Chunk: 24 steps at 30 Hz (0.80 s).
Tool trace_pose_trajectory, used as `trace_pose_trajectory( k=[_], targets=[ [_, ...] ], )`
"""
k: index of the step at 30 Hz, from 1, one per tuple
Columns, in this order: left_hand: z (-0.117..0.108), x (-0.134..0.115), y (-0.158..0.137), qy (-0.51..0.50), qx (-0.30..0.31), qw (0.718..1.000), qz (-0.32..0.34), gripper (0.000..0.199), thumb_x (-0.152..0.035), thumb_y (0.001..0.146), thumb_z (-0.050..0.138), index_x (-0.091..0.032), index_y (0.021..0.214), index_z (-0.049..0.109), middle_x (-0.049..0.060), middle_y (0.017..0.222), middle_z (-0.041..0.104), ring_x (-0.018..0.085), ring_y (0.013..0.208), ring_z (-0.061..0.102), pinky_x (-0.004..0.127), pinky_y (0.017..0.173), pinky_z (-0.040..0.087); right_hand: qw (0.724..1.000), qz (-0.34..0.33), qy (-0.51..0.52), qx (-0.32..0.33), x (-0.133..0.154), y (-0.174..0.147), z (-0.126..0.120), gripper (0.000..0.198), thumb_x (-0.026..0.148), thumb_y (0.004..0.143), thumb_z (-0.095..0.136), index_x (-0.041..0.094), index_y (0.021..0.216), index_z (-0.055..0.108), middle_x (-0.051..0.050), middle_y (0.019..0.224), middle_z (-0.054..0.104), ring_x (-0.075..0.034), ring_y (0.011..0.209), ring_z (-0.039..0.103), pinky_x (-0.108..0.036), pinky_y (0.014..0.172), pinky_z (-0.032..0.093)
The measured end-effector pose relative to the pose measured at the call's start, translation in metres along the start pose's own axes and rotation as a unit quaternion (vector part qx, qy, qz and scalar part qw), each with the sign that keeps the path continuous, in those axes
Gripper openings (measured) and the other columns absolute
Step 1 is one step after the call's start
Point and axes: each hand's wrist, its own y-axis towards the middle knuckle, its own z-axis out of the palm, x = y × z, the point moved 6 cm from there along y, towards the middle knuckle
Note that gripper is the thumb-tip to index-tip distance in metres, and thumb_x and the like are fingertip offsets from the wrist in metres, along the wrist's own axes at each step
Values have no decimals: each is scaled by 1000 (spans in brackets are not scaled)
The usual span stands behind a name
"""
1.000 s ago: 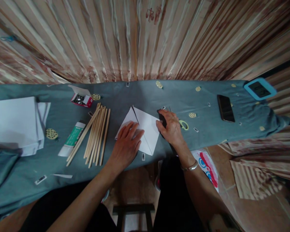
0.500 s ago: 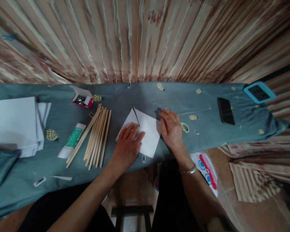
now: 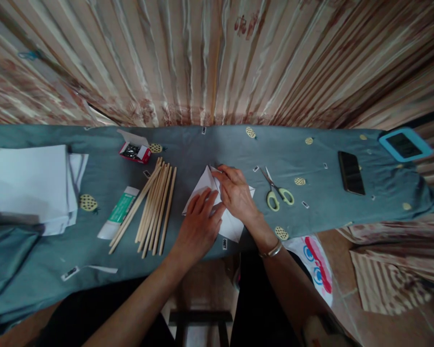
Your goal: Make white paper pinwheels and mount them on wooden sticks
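A white square of paper (image 3: 232, 229) with a cut slit lies on the cloth in front of me. My left hand (image 3: 199, 220) rests on its left half, fingers spread and laid down. At the top edge, beside the slit, my right hand (image 3: 236, 192) has its fingers bent together on a corner of the paper; the fingertips partly cover that corner. To the right of the paper lie scissors with pale green handles (image 3: 274, 198), blades apart and pointing away from me.
Left of the paper are several wooden sticks (image 3: 158, 207), a white and green glue tube (image 3: 118, 212) and a small red box (image 3: 134, 152) of metal pieces. White sheets (image 3: 25, 183) are stacked far left. A phone (image 3: 351, 172) and a blue-framed device (image 3: 405, 144) lie right.
My right hand has moved left from the scissors onto the paper's top corner by the slit, uncovering the scissors. My left hand stays on the paper. The whole view has shifted slightly.
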Motion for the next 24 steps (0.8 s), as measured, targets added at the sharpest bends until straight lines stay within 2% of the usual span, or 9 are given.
trace_pose_trajectory(
  k=[6,24],
  targets=[
    [-1,-1,0,-7,-8,1000,6,38,-15,92,53,-13,129,59,19,139,53,37,135,44,54,109,42,1000,12,-8,13,-1,5,2,41,15,96,36,14,129,60,-16,133,56,-29,118,49,-49,100,47],
    [2,1,-1,-10,10,1000,-9,45,-17,92,54,-18,136,53,17,145,49,35,139,39,55,111,39,991,38,-106,70,2,17,9,44,18,98,38,17,138,55,-14,139,51,-29,111,45,-44,93,44]
  ],
)
